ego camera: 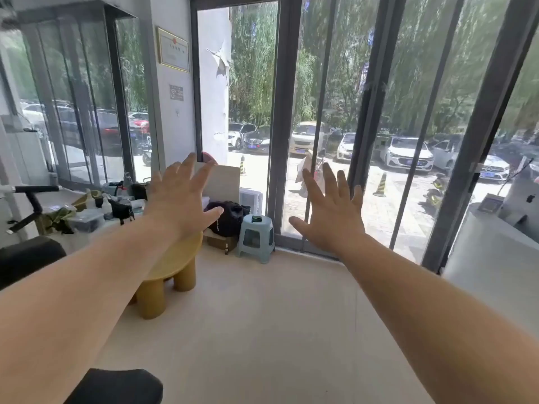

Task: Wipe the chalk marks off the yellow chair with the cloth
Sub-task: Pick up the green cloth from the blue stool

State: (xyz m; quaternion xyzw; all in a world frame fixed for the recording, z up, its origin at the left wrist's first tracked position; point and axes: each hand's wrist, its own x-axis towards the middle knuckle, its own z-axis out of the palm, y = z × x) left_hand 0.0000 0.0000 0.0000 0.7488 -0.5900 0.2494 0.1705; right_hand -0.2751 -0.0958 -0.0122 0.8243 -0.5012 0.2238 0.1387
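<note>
The left hand [181,199] and right hand [329,212] are hovering mid-frame, fingers spread, grasping nothing, while the round yellow chair on thick cylindrical legs [172,265] is standing left of centre beneath the left wrist; no cloth is showing, so wiping seems not yet begun.

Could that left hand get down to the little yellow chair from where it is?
Probably yes: the left hand is open and empty, and the yellow chair stands on the floor below that forearm with nothing between.
</note>
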